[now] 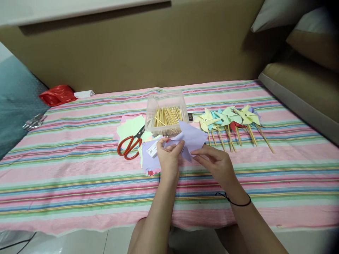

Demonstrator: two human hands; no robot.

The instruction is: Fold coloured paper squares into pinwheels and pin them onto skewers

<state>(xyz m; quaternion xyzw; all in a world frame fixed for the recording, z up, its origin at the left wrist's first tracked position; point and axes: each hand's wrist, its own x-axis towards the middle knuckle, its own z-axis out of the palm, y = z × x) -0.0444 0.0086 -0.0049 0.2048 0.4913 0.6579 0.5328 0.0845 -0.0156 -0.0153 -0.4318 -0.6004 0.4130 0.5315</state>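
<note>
A piece of purple paper [192,135], with pointed flaps and partly folded, is held up between my two hands. My left hand [169,153] pinches its left side, thumb against fingers. At its lower right corner, my right hand [215,162] grips the edge between thumb and fingertips. Behind my left hand lie a stack of paper sheets [149,160], purple on top, and a small white box [152,151]. Red-handled scissors [129,145] rest to the left on pale green paper [129,128]. Just beyond the held paper stands a clear plastic box [166,97] of wooden sticks [169,115].
Several finished paper pinwheels [229,116] on sticks lie to the right. A red plastic bag [58,95] and a clear packet [34,121] are at the far left. Striped cloth [79,169] covers the surface, with a brown backrest [137,53] behind and cushions [312,46] at right.
</note>
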